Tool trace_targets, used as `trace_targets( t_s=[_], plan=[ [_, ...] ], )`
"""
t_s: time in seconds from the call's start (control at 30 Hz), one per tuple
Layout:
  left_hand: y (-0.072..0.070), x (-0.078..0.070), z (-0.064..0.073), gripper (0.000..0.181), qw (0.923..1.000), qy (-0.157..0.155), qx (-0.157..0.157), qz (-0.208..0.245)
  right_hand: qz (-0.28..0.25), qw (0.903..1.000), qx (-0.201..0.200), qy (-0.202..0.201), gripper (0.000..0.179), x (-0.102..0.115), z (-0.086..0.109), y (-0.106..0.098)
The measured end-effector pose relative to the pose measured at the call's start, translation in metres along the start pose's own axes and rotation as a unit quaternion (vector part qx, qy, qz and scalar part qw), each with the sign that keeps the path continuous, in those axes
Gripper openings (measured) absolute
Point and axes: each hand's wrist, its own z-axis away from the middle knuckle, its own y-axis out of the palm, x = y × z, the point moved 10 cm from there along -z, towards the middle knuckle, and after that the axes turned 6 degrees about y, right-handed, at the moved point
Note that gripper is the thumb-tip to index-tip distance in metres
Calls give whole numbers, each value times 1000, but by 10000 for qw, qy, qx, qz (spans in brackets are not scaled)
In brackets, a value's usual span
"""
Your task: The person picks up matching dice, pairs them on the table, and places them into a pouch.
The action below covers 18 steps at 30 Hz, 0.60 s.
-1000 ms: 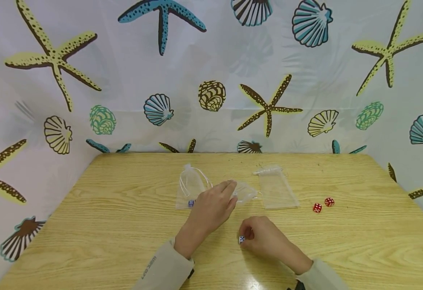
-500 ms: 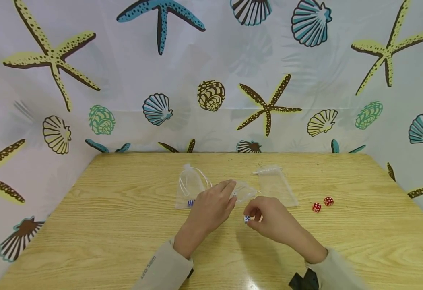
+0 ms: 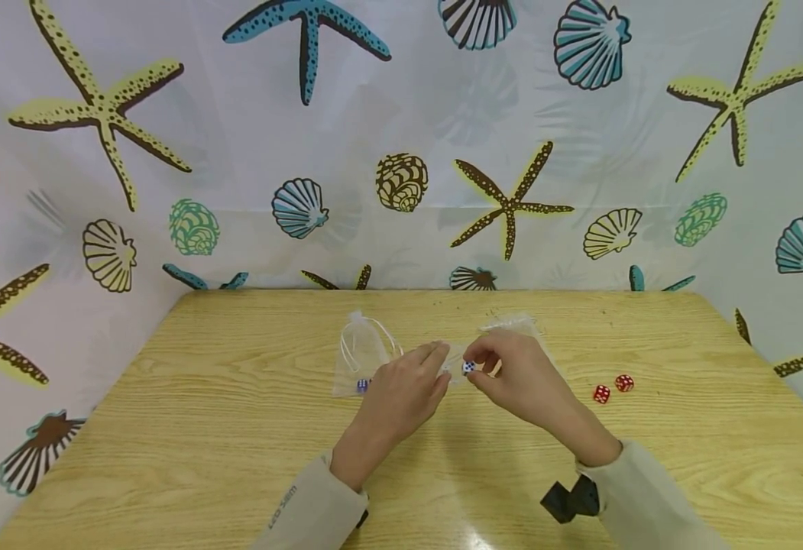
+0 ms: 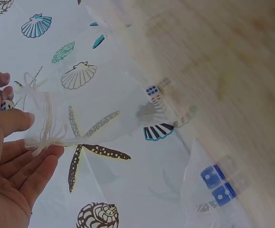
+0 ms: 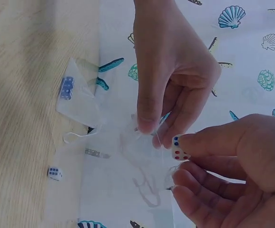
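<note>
We note right hand [image 3: 521, 374] pinching white die [image 5: 179, 148], left hand [image 3: 401, 391] gripping sheer bag [image 4: 106, 107]; should the bag sag, the die could fall outside.

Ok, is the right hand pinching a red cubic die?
No, the right hand pinches a white cubic die with blue and red pips.
</note>
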Motion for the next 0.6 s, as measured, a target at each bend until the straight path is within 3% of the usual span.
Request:
trace_targets(
  t_s=[0.33, 0.6],
  plan=[
    [0, 0, 0, 36, 10000, 14, 47, -74, 161, 9975, -663, 209, 10, -4, -7, 2],
    [-2, 2, 1, 36, 10000, -11, 38, -49, 157, 9979, -593, 218, 10, -5, -6, 12]
  ],
)
